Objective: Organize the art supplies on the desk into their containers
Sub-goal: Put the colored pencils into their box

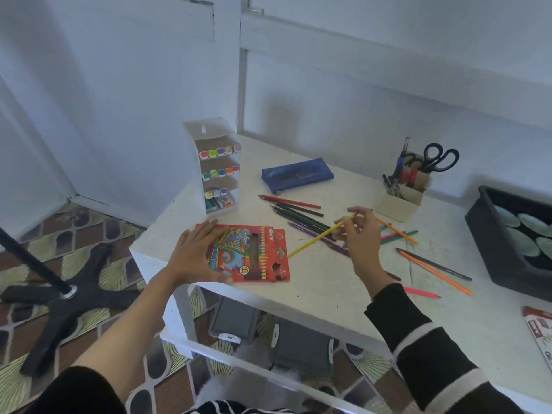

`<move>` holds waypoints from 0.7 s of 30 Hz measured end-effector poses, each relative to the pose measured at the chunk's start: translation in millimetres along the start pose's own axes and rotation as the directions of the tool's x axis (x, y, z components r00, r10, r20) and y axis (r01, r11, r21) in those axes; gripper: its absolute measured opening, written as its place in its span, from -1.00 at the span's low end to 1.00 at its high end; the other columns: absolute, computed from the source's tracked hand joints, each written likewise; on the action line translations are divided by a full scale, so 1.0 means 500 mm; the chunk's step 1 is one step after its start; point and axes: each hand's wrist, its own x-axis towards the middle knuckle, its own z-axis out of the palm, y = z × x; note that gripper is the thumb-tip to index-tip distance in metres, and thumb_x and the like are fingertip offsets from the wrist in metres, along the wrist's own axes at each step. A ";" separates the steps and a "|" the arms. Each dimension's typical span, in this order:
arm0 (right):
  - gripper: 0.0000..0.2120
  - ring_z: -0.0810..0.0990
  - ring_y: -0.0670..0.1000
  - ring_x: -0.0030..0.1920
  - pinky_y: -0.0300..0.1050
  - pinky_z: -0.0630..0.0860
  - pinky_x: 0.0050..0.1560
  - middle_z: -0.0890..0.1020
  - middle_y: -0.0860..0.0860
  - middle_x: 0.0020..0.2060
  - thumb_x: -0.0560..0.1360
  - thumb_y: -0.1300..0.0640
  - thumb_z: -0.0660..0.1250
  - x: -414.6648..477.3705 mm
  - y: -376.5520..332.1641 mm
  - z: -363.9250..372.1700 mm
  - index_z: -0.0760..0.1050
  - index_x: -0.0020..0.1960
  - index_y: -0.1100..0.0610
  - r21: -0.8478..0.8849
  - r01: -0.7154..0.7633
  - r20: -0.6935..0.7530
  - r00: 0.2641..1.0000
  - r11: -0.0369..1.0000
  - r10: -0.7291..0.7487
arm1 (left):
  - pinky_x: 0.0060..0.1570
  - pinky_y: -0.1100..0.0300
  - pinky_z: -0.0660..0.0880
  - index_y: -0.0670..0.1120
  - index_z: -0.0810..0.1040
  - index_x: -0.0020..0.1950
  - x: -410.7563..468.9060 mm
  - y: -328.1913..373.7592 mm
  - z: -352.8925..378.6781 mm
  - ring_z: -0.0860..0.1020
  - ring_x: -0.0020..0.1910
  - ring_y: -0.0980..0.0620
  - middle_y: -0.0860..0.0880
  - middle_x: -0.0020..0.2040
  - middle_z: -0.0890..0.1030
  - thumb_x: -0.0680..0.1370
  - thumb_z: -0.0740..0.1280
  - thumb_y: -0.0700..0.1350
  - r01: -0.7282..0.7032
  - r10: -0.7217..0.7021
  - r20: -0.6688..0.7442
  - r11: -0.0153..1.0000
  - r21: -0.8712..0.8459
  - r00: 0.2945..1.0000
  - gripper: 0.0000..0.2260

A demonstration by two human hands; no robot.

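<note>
While the left hand (194,252) lies flat on a red pencil box (264,261) marked "18", perhaps "Color", the right hand (362,238) pinches a yellow pencil (313,241).

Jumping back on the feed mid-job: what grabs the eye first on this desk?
The red colored pencil box near the front edge of the desk stands out, with the left hand pressing flat on it. Beside it the right hand pinches a yellow pencil over a scatter of loose colored pencils. Black scissors poke from the beige holder at the back right.
</note>
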 end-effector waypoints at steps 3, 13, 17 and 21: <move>-0.88 0.63 0.03 -0.34 -0.14 0.62 -0.28 0.60 0.19 -0.19 0.61 0.31 0.11 -0.016 0.037 0.001 0.38 0.10 0.20 0.091 -0.184 -0.018 0.982 0.979 0.187 | 0.48 -0.13 -0.11 0.08 0.13 0.51 -0.001 -0.002 0.001 0.00 0.54 -0.03 0.01 0.56 0.05 0.00 0.01 0.70 -0.004 0.004 -0.004 1.000 0.003 1.000 0.19; -0.99 0.61 -0.04 -0.27 -0.29 0.54 -0.26 0.64 0.10 -0.25 0.49 0.32 0.34 -0.054 0.075 0.019 0.52 -0.10 0.25 -0.229 -0.187 0.194 0.953 0.955 0.233 | 0.47 -0.16 -0.09 0.10 0.14 0.50 0.000 -0.004 0.002 0.03 0.54 -0.05 0.00 0.56 0.08 0.02 0.01 0.70 -0.008 0.008 -0.012 1.000 -0.005 1.000 0.16; -0.97 0.48 -0.09 -0.14 -0.32 0.38 -0.12 0.60 -0.03 -0.15 0.38 0.23 0.47 -0.066 0.092 0.057 0.63 -0.20 0.15 -0.476 0.107 0.408 0.906 0.873 0.111 | 0.47 -0.15 -0.10 0.11 0.13 0.50 -0.002 -0.006 0.004 0.02 0.54 -0.05 0.00 0.56 0.08 0.02 0.03 0.69 -0.012 0.012 -0.016 1.000 -0.006 1.000 0.16; -0.94 0.36 -0.07 0.04 -0.22 0.26 0.08 0.47 -0.05 -0.05 0.35 0.19 0.50 -0.092 0.111 0.111 0.67 -0.18 0.11 -0.492 0.252 0.493 0.869 0.833 0.028 | 0.47 -0.15 -0.09 0.13 0.13 0.49 -0.001 -0.007 0.005 0.02 0.54 -0.04 0.01 0.56 0.08 0.02 0.02 0.70 -0.009 0.008 -0.017 1.000 -0.004 1.000 0.14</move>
